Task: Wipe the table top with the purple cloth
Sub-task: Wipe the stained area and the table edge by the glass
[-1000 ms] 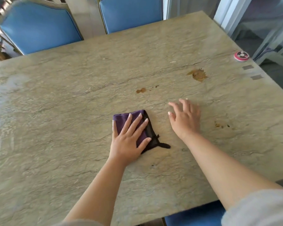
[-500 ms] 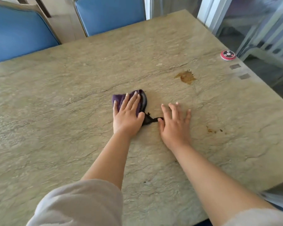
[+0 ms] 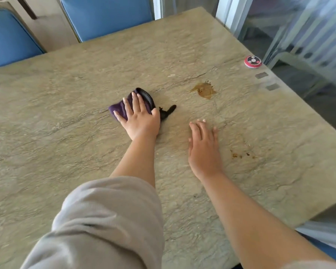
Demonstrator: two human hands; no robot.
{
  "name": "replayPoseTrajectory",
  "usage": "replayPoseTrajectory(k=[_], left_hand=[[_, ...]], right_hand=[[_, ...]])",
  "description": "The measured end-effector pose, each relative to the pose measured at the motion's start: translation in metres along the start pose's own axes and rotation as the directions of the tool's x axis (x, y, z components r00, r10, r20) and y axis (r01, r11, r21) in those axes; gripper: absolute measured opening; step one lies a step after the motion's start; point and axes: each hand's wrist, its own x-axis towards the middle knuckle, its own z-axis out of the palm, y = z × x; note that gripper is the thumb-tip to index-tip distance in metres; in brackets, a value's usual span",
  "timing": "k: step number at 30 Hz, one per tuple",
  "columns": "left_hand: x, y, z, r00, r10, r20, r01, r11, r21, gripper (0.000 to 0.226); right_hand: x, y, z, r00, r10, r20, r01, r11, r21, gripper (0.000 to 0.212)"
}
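Observation:
The purple cloth (image 3: 118, 110), with a black edge and a black tail, lies bunched near the middle of the stone table top (image 3: 66, 113). My left hand (image 3: 140, 118) presses flat on it, fingers spread and pointing away from me. My right hand (image 3: 204, 146) rests flat on the bare table, to the right of the cloth and nearer to me, holding nothing. A brown spill (image 3: 204, 90) sits beyond my right hand. Small brown specks (image 3: 241, 154) lie to its right.
A round red and white button device (image 3: 252, 61) sits at the table's right edge, with two grey stickers (image 3: 261, 75) beside it. Two blue chairs (image 3: 107, 14) stand at the far side. A glass partition (image 3: 299, 35) runs along the right.
My left hand has pushed the cloth away from me across the table and turned it leftward. The small brown spot that lay ahead of the cloth is gone from view. My right hand stays flat.

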Motion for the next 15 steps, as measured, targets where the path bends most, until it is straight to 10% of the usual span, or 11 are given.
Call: replayPoseTrajectory(k=[3, 11, 15], left_hand=[[-0.005, 0.017, 0.004, 0.955, 0.295, 0.029, -0.296, 0.955, 0.018, 0.066], [-0.065, -0.069, -0.010, 0.537, 0.832, 0.139, -0.842, 0.539, 0.028, 0.072], [-0.034, -0.084, -0.012, 0.834, 0.552, 0.001, -0.549, 0.830, 0.100, 0.070]], right_hand=[[0.001, 0.003, 0.002, 1.000, -0.007, -0.021, 0.007, 1.000, 0.010, 0.052], [0.002, 0.002, 0.001, 0.997, 0.005, -0.077, 0.005, 0.992, 0.126, 0.055], [0.002, 0.004, 0.001, 0.998, -0.018, -0.066, 0.024, 0.996, 0.086, 0.054]])
